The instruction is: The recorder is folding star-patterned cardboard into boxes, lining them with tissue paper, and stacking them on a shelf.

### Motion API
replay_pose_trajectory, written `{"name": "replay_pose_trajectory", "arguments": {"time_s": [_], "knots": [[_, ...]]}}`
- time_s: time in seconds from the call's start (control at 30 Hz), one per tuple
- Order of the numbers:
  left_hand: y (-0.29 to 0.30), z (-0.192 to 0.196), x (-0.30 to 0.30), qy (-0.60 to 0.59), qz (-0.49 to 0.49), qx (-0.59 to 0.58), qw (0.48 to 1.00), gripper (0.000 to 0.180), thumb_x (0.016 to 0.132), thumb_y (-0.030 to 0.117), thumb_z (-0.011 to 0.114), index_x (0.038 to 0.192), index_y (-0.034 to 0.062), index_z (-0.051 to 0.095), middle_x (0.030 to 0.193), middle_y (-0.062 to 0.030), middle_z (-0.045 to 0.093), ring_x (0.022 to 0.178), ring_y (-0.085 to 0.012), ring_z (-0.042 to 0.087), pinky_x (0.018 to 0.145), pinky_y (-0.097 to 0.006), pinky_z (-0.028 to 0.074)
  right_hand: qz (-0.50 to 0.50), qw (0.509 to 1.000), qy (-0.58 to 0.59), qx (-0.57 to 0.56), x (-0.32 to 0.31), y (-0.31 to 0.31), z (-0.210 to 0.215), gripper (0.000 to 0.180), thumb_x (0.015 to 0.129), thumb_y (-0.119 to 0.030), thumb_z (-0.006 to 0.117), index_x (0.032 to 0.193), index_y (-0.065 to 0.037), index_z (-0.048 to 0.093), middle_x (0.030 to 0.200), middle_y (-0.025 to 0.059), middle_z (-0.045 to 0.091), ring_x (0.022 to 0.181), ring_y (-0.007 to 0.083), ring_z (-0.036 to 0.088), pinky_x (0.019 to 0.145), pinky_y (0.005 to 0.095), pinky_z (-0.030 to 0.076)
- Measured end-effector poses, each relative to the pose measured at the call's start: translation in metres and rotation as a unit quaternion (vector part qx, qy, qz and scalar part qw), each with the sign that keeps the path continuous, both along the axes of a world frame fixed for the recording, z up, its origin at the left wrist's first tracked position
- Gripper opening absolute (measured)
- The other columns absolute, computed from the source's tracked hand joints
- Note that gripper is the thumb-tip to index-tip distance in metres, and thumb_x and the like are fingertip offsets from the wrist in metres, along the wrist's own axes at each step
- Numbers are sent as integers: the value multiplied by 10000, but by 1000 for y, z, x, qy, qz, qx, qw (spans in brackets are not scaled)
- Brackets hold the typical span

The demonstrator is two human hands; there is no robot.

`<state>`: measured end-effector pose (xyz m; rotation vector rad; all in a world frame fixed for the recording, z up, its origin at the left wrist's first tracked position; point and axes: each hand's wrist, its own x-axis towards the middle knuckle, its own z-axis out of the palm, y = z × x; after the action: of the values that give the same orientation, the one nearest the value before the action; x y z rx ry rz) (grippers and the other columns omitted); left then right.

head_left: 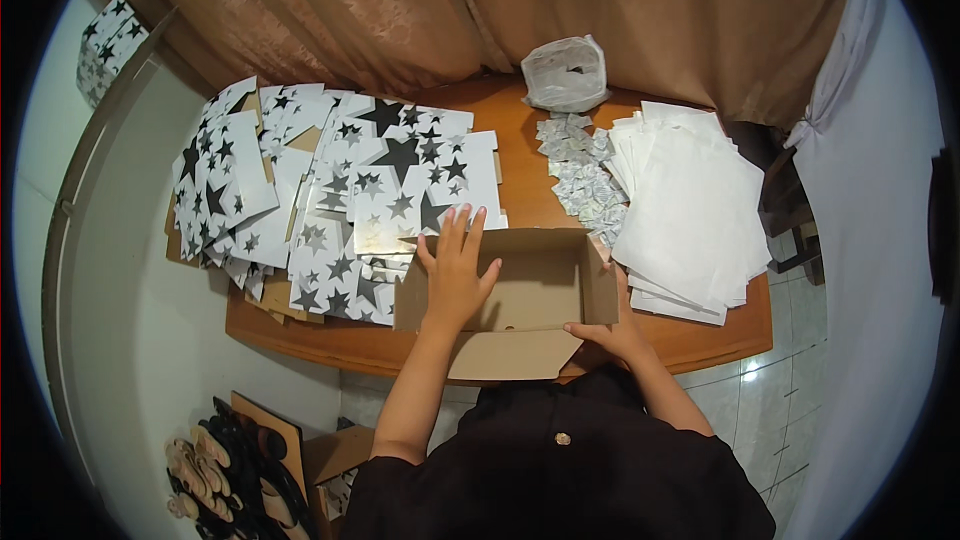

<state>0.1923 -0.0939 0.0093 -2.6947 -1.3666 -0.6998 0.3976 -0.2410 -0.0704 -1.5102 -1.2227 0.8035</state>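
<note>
Where the brown curtain (400, 10) hangs behind it, a wooden table (700, 340) stands on a pale tiled floor (790, 380). Star-printed cardboard sheets (330, 190) cover its left part; white paper sheets (690, 210) lie stacked at right, small folded packets (580, 175) and a plastic bag (566, 72) between. At the near edge sits an open cardboard box (535, 285). Left hand (455, 275) lies flat inside, fingers spread, gripping nothing; right hand (612, 332) pinches the box's near right corner.
</note>
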Motion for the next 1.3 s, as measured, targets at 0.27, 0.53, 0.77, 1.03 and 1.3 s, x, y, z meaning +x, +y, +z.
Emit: {"name": "replay_pose_trajectory", "arguments": {"time_s": [0.27, 0.53, 0.77, 1.03, 1.3], "knots": [[-16, -43, -28, 11, -113, -34, 993, 471, 795, 182, 653, 1249, 154, 533, 1151, -15, 614, 1096, -163, 556, 937, -440, 262, -109, 971, 213, 18, 10, -9, -29, 667, 809, -35, 580, 1395, -27, 262, 1411, 120, 330, 1282, 231, 344, 1045, 344, 297], [-18, -45, -6, 15, -135, -28, 990, 462, 771, 30, 558, 1221, 132, 551, 1218, -27, 581, 1136, -197, 538, 947, -475, 328, -90, 991, -38, 93, 0, 12, -42, 492, 940, -144, 451, 1383, -1, 292, 1414, 160, 338, 1305, 291, 315, 1085, 373, 218], [-5, -66, -50, -78, -97, 37, 991, 488, 796, 151, 607, 1269, 111, 498, 1317, -81, 492, 1264, -276, 418, 1043, -550, 218, -135, 980, 136, -49, 3, 4, -19, 523, 960, -220, 451, 1405, -5, 277, 1452, 133, 298, 1333, 239, 279, 1091, 330, 200], [-4, -60, -55, -39, -68, -48, 996, 357, 815, 356, 612, 1082, 122, 649, 1204, -16, 587, 1207, -228, 482, 1023, -663, -30, -121, 988, 49, 76, 5, 10, -32, 527, 949, -161, 443, 1413, 10, 262, 1441, 155, 310, 1323, 248, 303, 1081, 335, 223], [1, -44, -43, 28, -111, -50, 992, 469, 757, 269, 708, 1188, 146, 571, 1297, -70, 497, 1255, -280, 412, 1029, -570, 232, -3, 987, 131, 96, 22, -5, -24, 759, 874, -450, 500, 1425, 5, 244, 1469, 166, 243, 1368, 278, 205, 1105, 372, 152]]}}
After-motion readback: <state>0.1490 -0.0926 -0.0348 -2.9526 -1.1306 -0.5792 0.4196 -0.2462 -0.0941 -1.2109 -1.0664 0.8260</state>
